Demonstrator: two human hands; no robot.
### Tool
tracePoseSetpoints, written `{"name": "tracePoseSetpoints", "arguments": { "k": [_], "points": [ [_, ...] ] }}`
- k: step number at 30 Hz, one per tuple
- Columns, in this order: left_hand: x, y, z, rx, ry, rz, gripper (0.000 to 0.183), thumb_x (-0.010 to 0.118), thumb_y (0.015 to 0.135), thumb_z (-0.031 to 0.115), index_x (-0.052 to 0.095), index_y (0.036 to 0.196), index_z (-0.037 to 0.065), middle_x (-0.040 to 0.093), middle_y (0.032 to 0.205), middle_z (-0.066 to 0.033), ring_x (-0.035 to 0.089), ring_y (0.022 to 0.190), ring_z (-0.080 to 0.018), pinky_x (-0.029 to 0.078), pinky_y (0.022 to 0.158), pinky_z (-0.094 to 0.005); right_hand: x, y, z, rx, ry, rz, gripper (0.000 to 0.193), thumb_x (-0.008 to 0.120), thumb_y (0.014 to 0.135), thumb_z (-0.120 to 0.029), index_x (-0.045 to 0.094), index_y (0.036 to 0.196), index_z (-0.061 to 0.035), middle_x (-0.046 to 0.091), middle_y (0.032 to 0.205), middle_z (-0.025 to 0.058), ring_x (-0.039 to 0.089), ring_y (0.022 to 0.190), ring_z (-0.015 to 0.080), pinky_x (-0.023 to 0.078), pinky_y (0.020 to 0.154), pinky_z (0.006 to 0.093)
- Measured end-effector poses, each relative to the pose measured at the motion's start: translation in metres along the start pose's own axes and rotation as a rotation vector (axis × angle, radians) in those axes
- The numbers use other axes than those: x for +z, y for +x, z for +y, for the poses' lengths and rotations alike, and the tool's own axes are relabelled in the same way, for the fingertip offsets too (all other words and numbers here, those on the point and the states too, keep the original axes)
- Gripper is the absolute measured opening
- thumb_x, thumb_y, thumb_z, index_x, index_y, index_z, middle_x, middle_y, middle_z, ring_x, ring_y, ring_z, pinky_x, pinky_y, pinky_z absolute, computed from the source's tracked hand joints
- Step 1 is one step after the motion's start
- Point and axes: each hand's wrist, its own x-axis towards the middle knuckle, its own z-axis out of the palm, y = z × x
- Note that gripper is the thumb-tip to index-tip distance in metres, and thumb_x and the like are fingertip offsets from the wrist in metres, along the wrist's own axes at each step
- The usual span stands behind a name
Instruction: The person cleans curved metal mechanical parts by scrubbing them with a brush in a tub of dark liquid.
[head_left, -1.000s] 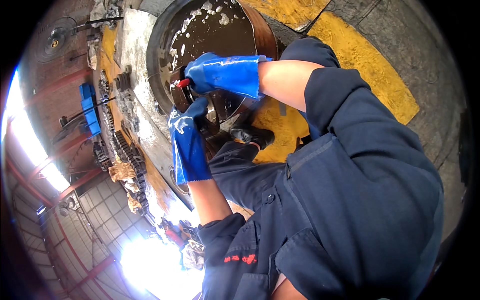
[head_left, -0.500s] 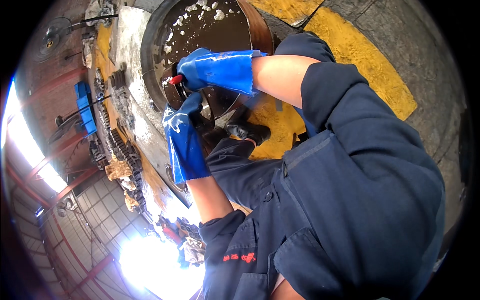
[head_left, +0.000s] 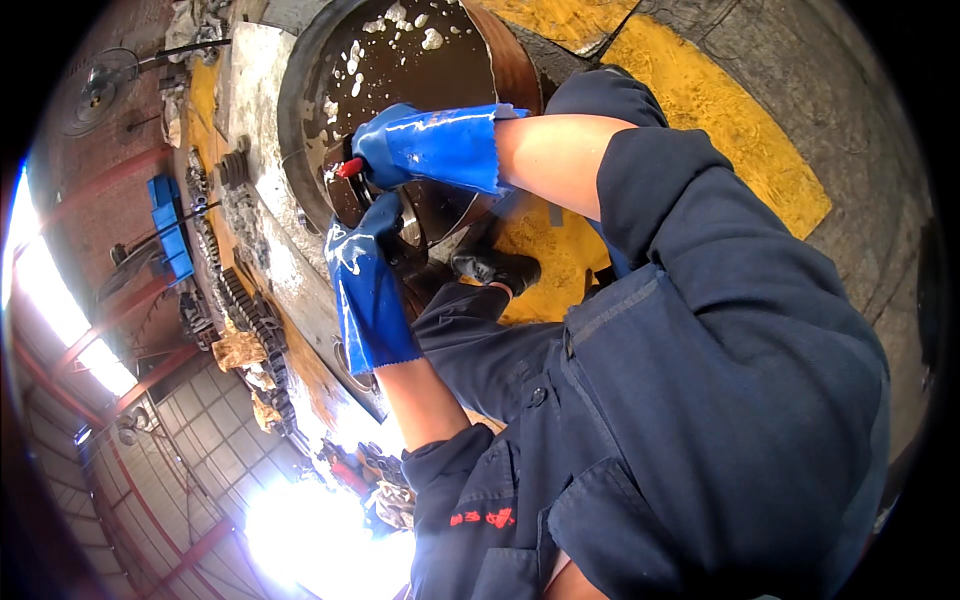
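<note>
Both my hands wear long blue rubber gloves and are close together over the near side of a round metal drum [head_left: 292, 110]. Dark brown liquid [head_left: 430, 75] with patches of white foam fills it. My right hand [head_left: 385, 150] is closed around a tool with a red end [head_left: 350, 168]; the glove hides most of it. Just below, my left hand [head_left: 362, 240] grips a dark, shiny, ring-like metal part [head_left: 410, 222], thumb up against it. The part's lower side is hidden by the glove and the drum's shadow.
Left of the drum runs a bench [head_left: 262, 100] with greasy metal parts, chains and a brown rag [head_left: 238, 350]. A blue bin [head_left: 170, 225] and a fan [head_left: 100, 88] stand beyond. Yellow floor plates [head_left: 710, 120] lie at right. My shoe [head_left: 497, 268] is beside the drum.
My hands keep nearly the same hold and place over the drum, with only a slight shift of the red-ended tool. The whole view has moved slightly.
</note>
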Motion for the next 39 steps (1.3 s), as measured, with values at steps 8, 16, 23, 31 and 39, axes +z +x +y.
{"name": "tracePoseSetpoints", "arguments": {
  "k": [8,16,23,31,39],
  "points": [
    [0.001,-0.001,0.01,0.015,-0.064,0.004,0.034,0.06,0.095,-0.003,0.078,0.124,0.003,0.078,0.104,-0.0206,0.076,0.092,-0.0297,0.059,0.081,-0.0395,0.002,0.0,0.003,0.018,0.027,0.044,0.028,0.07,0.081,-0.024,0.084,0.104,-0.0164,0.08,0.096,0.0109,0.078,0.089,0.0342,0.062,0.079,0.0425],
    [0.006,0.0,0.016,-0.157,-0.338,0.047,0.034,0.056,0.097,-0.002,0.078,0.123,0.002,0.078,0.109,-0.0202,0.076,0.097,-0.0287,0.058,0.087,-0.0365,-0.002,-0.003,0.0,0.044,0.057,0.024,0.028,0.072,0.08,-0.024,0.084,0.105,-0.0154,0.08,0.097,0.0112,0.078,0.09,0.0351,0.062,0.079,0.0428],
    [0.003,-0.002,0.007,0.012,-0.062,0.007,0.036,0.054,0.097,-0.003,0.078,0.123,0.002,0.078,0.112,-0.0196,0.076,0.102,-0.0275,0.058,0.091,-0.0368,0.004,0.003,0.004,0.01,0.041,0.05,0.03,0.073,0.08,-0.025,0.084,0.107,-0.016,0.08,0.101,0.0112,0.078,0.093,0.0349,0.062,0.081,0.0432],
    [0.002,-0.003,0.012,-0.001,0.0,0.011,0.042,0.054,0.093,-0.01,0.077,0.126,0.003,0.078,0.112,-0.0207,0.076,0.102,-0.0307,0.059,0.091,-0.038,0.003,0.004,0.003,0.043,0.063,0.014,0.032,0.072,0.08,-0.027,0.083,0.108,-0.016,0.08,0.102,0.0117,0.077,0.095,0.0353,0.062,0.083,0.0433],
    [0.003,0.0,0.005,0.077,0.07,0.012,0.04,0.058,0.092,-0.009,0.076,0.125,0.002,0.077,0.111,-0.021,0.075,0.101,-0.0302,0.058,0.091,-0.0379,0.004,0.008,0.006,0.046,0.054,0.01,0.031,0.073,0.081,-0.028,0.083,0.107,-0.016,0.08,0.099,0.0125,0.077,0.093,0.0357,0.062,0.082,0.0435]
  ]
}}
